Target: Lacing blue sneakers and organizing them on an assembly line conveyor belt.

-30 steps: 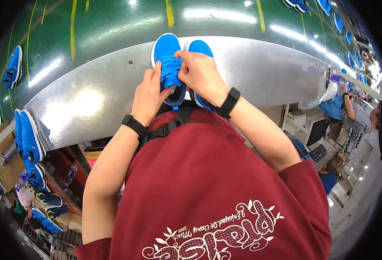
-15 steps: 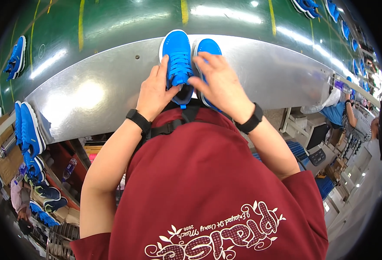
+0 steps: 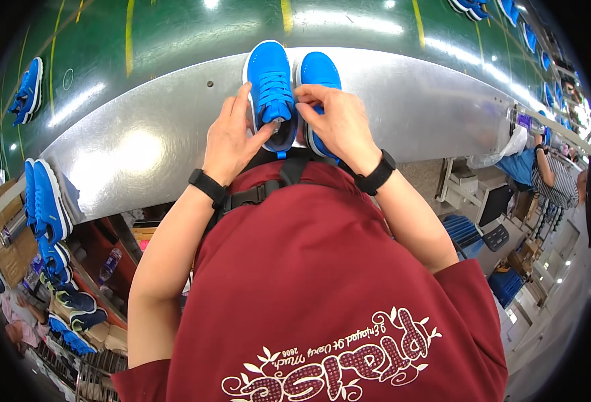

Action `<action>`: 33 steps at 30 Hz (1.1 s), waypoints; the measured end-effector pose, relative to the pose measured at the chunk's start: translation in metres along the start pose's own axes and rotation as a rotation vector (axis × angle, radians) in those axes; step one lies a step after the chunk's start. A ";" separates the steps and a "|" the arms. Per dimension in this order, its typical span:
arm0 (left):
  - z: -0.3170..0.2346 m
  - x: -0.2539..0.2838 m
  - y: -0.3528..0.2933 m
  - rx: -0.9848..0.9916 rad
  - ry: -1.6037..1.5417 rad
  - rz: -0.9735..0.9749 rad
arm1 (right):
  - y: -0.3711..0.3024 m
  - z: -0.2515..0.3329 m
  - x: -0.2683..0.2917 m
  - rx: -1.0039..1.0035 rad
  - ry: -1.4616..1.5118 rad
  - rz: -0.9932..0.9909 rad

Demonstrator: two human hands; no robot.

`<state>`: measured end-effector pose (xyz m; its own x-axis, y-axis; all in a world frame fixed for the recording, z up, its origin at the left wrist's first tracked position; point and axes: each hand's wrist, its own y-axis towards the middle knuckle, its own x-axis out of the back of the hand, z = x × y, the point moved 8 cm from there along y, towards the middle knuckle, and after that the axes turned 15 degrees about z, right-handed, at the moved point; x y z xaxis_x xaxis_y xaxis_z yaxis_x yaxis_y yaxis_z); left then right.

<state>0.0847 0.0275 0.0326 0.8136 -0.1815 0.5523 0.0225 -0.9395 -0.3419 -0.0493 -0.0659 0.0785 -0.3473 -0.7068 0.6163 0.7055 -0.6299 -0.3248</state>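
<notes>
Two bright blue lace-up sneakers lie side by side on the metal ledge, toes pointing away from me. My left hand [image 3: 232,137] holds the left sneaker [image 3: 268,67], its fingers along the outer side and its thumb at the tongue and collar opening. Over the lacing of the right sneaker [image 3: 319,68], my right hand [image 3: 342,124] is bent with thumb and fingertips drawn close together. Whatever those fingertips pinch is hidden, as are that sneaker's laces. Both heels point toward my body.
A silver metal ledge [image 3: 175,120] borders a green surface [image 3: 188,33] with yellow lines. Another blue sneaker [image 3: 27,92] rests on it at left. More blue sneakers [image 3: 46,201] stand on the near left. A striped-shirted person [image 3: 556,181] is at far right, beside a clear plastic bag [image 3: 503,155].
My right hand has drawn its spread fingers together over the right sneaker. The left hand keeps its hold, its thumb still at the collar. Both sneakers appear slightly higher in the picture.
</notes>
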 end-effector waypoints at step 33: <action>0.005 -0.021 0.014 -0.028 0.072 -0.038 | -0.013 0.024 -0.010 0.248 -0.561 -0.018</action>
<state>0.0710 0.0194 0.0125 0.7687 -0.1652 0.6179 0.0352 -0.9537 -0.2987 -0.0404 -0.0424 0.0936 -0.0302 -0.3768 0.9258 0.8486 -0.4991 -0.1754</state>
